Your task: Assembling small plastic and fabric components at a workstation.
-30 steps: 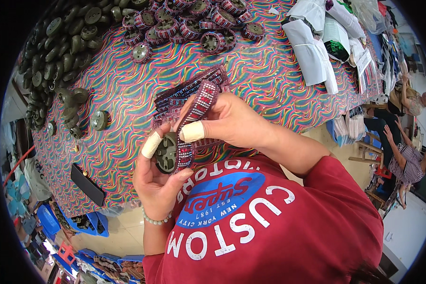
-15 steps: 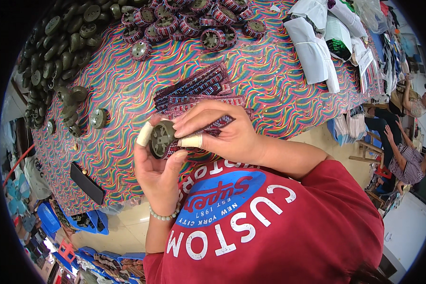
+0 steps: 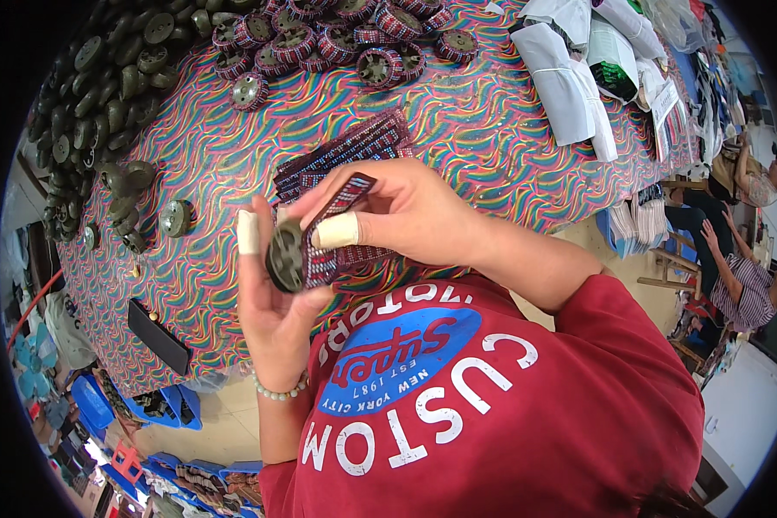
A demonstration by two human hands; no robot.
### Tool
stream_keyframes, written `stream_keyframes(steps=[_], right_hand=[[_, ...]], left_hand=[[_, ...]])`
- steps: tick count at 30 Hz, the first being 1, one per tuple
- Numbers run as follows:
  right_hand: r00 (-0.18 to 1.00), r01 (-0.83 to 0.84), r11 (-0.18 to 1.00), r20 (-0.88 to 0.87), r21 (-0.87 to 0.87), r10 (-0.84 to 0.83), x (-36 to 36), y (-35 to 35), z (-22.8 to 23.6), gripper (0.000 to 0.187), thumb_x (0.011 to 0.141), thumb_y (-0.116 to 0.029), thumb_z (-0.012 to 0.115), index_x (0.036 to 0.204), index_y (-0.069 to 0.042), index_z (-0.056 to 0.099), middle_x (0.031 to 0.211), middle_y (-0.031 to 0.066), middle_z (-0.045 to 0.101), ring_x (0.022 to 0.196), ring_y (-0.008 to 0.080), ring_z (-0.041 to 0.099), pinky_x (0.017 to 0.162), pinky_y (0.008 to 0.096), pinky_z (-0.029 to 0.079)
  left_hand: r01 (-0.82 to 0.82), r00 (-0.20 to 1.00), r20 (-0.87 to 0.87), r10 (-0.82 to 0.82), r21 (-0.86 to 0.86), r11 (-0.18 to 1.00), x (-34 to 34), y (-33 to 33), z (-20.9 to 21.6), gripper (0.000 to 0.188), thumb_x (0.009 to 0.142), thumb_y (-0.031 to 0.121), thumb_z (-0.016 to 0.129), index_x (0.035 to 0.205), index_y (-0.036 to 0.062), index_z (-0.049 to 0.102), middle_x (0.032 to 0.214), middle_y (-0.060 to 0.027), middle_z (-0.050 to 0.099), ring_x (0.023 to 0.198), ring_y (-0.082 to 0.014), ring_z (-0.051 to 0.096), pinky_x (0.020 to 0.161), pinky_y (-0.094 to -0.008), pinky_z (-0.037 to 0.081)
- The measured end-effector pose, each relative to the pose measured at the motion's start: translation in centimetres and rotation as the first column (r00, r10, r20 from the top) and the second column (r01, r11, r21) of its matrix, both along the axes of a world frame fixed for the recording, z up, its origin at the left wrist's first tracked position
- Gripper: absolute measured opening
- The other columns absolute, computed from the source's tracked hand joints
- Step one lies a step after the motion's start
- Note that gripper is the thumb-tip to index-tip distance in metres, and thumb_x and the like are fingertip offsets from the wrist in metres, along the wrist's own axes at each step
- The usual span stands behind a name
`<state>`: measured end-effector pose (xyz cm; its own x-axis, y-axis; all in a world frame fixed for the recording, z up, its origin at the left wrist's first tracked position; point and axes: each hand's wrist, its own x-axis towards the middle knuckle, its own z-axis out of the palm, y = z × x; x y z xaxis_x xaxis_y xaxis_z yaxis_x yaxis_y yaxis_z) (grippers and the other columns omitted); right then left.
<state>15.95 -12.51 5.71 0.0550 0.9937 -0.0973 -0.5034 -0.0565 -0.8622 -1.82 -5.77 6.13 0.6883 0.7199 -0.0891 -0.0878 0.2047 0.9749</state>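
My left hand (image 3: 272, 298) is closed around a dark olive round wheel-like piece (image 3: 287, 256), a pale wrap on one fingertip. Between thumb and fingers, my right hand (image 3: 397, 211) pinches a dark red strip studded with red, blue and white beads (image 3: 347, 197). The strip lies against the rim of the wheel, and its free end sticks up past my right thumb, which also wears a pale wrap. Just beyond my hands, a stack of similar studded strips (image 3: 363, 147) lies on the table; my right hand covers part of it.
Bare olive wheels (image 3: 86, 104) are heaped at the far left. Wheels wrapped in studded strip (image 3: 319, 39) are piled at the back. White-wrapped bundles (image 3: 561, 86) lie far right, a black phone-like slab (image 3: 158, 335) near left. Another person in stripes (image 3: 738, 281) sits at right.
The wheel has turned in my left hand and tilted. My right hand has shifted slightly left and up, and the strip's free end now points upward.
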Motion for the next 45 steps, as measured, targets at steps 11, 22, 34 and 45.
stream_keyframes(steps=[11,22,34,45], right_hand=[[0.991,0.088,0.996,0.105,-0.011,-0.086,0.8,0.1,-1.4,0.015,0.084,-0.005,0.066,0.097,0.001,0.065,0.094,0.0056,0.066,0.088,0.0123,0.061,0.078,0.0265,0.051],[0.976,-0.140,0.970,-0.194,-0.199,0.101,1.4,0.4,-0.5,0.021,0.085,-0.016,0.067,0.098,-0.001,0.063,0.088,0.0043,0.065,0.078,0.0107,0.063,0.066,0.0234,0.054],[0.983,-0.131,0.991,-0.132,-0.008,0.128,1.4,-0.4,-1.6,0.017,0.088,-0.017,0.063,0.096,-0.002,0.058,0.089,0.0009,0.060,0.079,0.0074,0.057,0.069,0.0223,0.049],[0.986,-0.160,0.987,-0.051,0.015,0.160,1.8,-1.0,0.0,0.020,0.086,-0.014,0.066,0.101,-0.003,0.058,0.091,0.0002,0.059,0.082,0.0064,0.055,0.071,0.0220,0.047]], left_hand=[[0.122,0.982,-0.129,-0.138,-0.126,0.985,-0.4,-0.3,-0.1,0.069,0.080,0.004,0.067,0.137,0.0009,0.029,0.126,-0.0104,0.046,0.113,-0.0173,0.051,0.096,-0.0307,0.043],[0.140,0.987,-0.076,-0.145,-0.066,0.988,0.2,-0.8,0.0,0.080,0.073,0.001,0.073,0.138,0.0017,0.026,0.130,-0.0121,0.041,0.119,-0.0185,0.046,0.098,-0.0317,0.042],[0.144,0.983,-0.123,-0.133,0.089,0.985,1.3,0.0,0.2,0.093,0.069,0.001,0.072,0.144,-0.0029,0.017,0.114,-0.0111,0.050,0.102,-0.0171,0.056,0.089,-0.0301,0.046],[0.248,0.958,-0.218,-0.187,0.299,0.921,0.8,0.8,0.6,0.094,0.066,0.009,0.075,0.143,-0.0048,0.022,0.117,-0.0127,0.051,0.103,-0.0167,0.055,0.087,-0.0278,0.046]])
